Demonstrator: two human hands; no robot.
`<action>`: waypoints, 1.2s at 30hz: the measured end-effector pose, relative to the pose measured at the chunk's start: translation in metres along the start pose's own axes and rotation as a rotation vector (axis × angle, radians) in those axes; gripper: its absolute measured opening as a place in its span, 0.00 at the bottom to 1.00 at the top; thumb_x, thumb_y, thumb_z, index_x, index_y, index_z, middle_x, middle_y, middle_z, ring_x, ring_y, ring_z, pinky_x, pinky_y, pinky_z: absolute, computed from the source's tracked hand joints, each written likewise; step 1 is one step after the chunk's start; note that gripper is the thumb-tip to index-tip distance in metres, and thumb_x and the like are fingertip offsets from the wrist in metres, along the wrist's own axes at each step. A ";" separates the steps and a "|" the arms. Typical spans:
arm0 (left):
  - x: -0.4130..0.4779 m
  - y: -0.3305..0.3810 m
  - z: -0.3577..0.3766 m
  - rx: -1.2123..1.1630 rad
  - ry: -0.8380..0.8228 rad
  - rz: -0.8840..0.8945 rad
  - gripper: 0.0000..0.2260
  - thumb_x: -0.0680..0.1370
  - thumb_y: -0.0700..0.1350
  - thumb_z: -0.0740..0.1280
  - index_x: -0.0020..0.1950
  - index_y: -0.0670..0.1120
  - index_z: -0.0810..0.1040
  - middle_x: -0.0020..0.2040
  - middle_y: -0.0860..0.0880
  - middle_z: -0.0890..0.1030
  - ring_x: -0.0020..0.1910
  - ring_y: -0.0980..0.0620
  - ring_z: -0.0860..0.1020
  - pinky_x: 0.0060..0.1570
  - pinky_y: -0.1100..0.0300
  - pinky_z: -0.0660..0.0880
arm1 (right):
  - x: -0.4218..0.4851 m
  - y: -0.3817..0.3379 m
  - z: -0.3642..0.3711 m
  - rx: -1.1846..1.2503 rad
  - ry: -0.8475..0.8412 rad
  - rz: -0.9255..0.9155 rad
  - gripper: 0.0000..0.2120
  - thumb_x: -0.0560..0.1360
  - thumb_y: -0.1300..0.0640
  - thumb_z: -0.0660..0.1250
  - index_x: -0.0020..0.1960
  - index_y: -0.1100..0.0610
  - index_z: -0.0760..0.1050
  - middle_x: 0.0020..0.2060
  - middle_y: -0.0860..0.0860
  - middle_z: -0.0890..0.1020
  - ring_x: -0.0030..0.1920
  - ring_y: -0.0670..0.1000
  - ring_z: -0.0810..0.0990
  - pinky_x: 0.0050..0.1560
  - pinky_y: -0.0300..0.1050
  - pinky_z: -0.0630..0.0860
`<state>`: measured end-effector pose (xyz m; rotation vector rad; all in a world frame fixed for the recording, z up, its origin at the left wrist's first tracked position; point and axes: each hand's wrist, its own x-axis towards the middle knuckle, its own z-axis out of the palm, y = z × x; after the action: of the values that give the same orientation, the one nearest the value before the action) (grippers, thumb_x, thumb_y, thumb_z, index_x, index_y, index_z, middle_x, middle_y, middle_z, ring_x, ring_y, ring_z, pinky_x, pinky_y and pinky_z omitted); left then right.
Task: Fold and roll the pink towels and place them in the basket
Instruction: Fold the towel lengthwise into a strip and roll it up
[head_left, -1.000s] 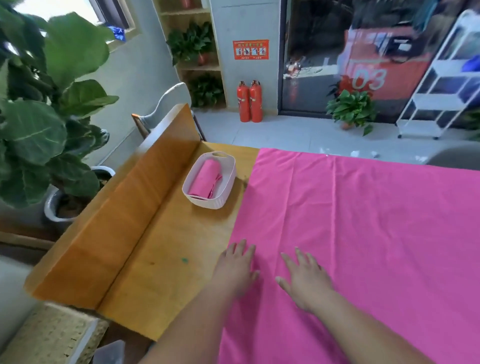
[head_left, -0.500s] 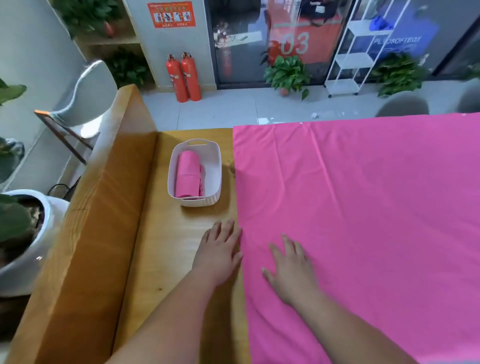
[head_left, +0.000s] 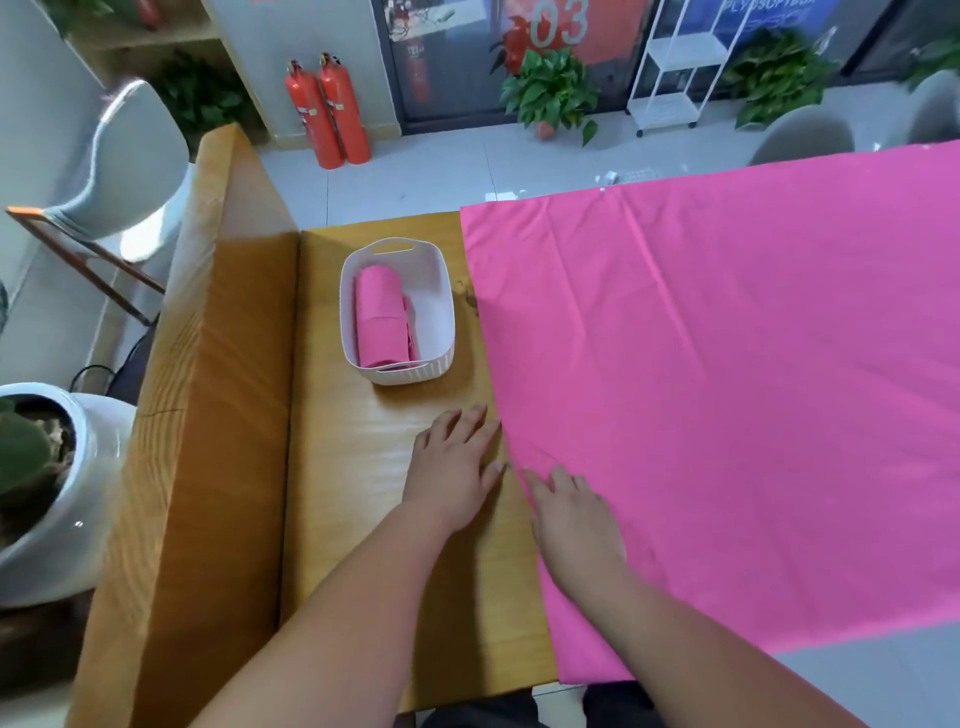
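One "03" (head_left: 558, 23) marks the glass door (head_left: 447, 67) beyond the spread pink towel (head_left: 727, 389).

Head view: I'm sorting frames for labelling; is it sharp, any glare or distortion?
Head view: spread pink towel and white plastic basket fairly sharp; grey chair at left smeared; soft sheen on the wooden table by the left hand; wide-angle lens bows the table's edges.

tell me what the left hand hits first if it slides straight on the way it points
Probably the edge of the spread pink towel, just beside the left hand; the white basket sits left of that line.
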<state>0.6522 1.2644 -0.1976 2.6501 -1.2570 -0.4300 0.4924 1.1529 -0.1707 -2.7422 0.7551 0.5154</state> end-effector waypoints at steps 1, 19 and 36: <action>0.002 0.001 -0.001 -0.017 0.018 -0.013 0.28 0.83 0.61 0.61 0.82 0.57 0.63 0.83 0.56 0.62 0.79 0.45 0.59 0.74 0.45 0.64 | 0.000 0.000 0.000 0.030 -0.003 0.008 0.26 0.85 0.52 0.58 0.82 0.48 0.60 0.65 0.53 0.74 0.63 0.59 0.75 0.58 0.56 0.78; 0.112 0.051 -0.057 -0.608 0.025 -0.328 0.22 0.77 0.40 0.68 0.71 0.49 0.79 0.56 0.45 0.86 0.58 0.42 0.83 0.57 0.52 0.79 | -0.034 -0.001 -0.049 0.199 0.004 0.150 0.18 0.81 0.60 0.61 0.66 0.45 0.79 0.54 0.46 0.76 0.53 0.55 0.82 0.47 0.52 0.76; 0.122 0.085 -0.109 -0.882 0.077 -0.238 0.39 0.69 0.57 0.67 0.81 0.52 0.67 0.76 0.50 0.71 0.69 0.44 0.77 0.70 0.42 0.75 | -0.075 0.024 -0.111 0.144 0.149 0.133 0.17 0.82 0.48 0.60 0.69 0.50 0.73 0.66 0.46 0.73 0.65 0.55 0.73 0.59 0.55 0.78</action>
<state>0.7001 1.1198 -0.0936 2.0079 -0.5215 -0.7056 0.4495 1.1297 -0.0440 -2.6308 0.9752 0.2720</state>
